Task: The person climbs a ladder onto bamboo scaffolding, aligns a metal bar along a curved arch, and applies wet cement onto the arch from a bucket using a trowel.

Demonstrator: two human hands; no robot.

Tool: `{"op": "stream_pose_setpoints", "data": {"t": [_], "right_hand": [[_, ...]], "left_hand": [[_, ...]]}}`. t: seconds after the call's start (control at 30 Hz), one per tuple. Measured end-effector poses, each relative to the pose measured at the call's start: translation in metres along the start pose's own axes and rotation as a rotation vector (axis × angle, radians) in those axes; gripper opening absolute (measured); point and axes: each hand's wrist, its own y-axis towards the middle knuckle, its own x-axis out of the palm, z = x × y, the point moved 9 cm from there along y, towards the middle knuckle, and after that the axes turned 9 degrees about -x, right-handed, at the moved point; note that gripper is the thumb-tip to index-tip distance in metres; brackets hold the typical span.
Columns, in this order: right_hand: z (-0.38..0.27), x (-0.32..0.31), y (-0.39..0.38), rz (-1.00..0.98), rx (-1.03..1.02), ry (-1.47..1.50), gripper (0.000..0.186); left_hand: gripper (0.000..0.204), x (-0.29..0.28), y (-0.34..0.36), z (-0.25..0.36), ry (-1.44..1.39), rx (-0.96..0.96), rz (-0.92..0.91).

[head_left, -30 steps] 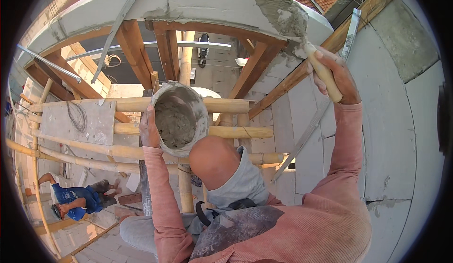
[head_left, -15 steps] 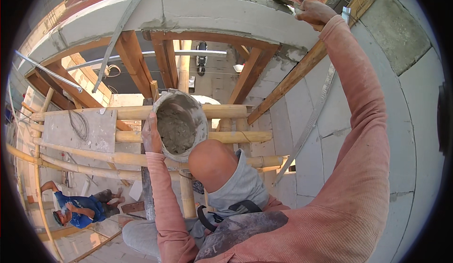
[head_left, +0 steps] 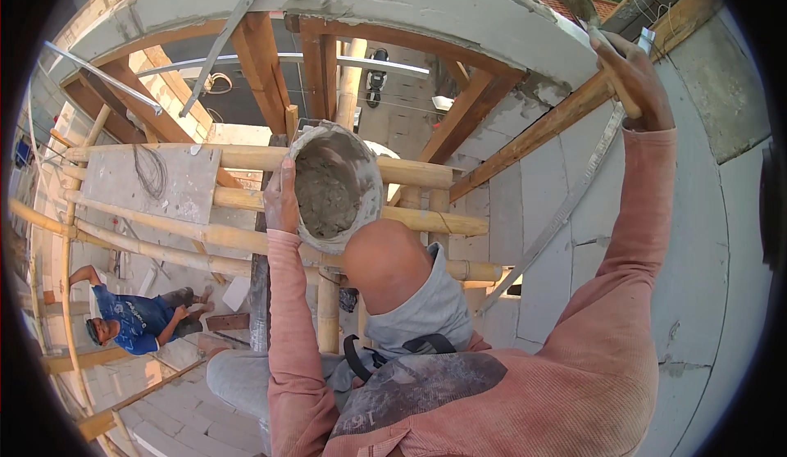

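My left hand (head_left: 283,199) grips the rim of a mortar-smeared bucket (head_left: 374,180), tilted so its inside faces me. Wet grey mortar (head_left: 326,195) lies in the bucket. At the upper right, my right hand (head_left: 638,80) is closed round the wooden handle of a trowel (head_left: 582,3). The trowel's blade points up and away, near the right end of a pale block course (head_left: 459,27) with mortar along its top. Whether the blade touches the mortar I cannot tell. My bent knee (head_left: 385,264) is just below the bucket.
Bamboo poles (head_left: 246,158) of a scaffold run beneath the bucket, carrying a grey board (head_left: 152,180). Timber props (head_left: 261,68) stand under the block course. A slanted wooden beam (head_left: 566,109) and metal strip (head_left: 574,203) cross the right wall. A person in blue (head_left: 139,318) is below left.
My right hand has turned and drawn back from the block course, with the trowel blade now tipped upward. My left hand still holds the bucket. The whole view has shifted slightly.
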Motion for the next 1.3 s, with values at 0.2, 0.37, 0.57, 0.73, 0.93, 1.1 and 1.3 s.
{"op": "stream_pose_setpoints", "data": {"t": [0.2, 0.37, 0.57, 0.73, 0.93, 1.1, 1.3], "right_hand": [[-0.024, 0.157, -0.128, -0.575, 0.231, 0.58, 0.052], [-0.03, 0.336, -0.164, -1.165, 0.361, 0.609, 0.035], [-0.043, 0.407, -0.175, -1.339, 0.384, 0.761, 0.036], [-0.039, 0.407, -0.193, -1.319, 0.452, 0.92, 0.039], [-0.02, 0.372, -0.214, -1.243, 0.576, 1.385, 0.05], [-0.003, 0.38, -0.233, -1.11, 0.635, 1.502, 0.056], [-0.008, 0.384, -0.174, -1.122, 0.397, 0.835, 0.05]], "left_hand": [[0.062, -0.002, 0.0, 0.02, 0.114, -0.021, 0.045], [0.064, 0.016, -0.005, 0.016, 0.072, -0.007, -0.029], [0.064, 0.016, -0.008, 0.01, 0.121, 0.036, -0.047], [0.06, 0.02, -0.008, 0.02, 0.149, 0.081, -0.057], [0.058, 0.014, -0.004, 0.028, 0.114, 0.048, 0.016], [0.062, 0.002, -0.003, 0.009, 0.013, -0.048, 0.059], [0.062, 0.004, -0.008, 0.011, 0.04, -0.034, -0.019]]}}
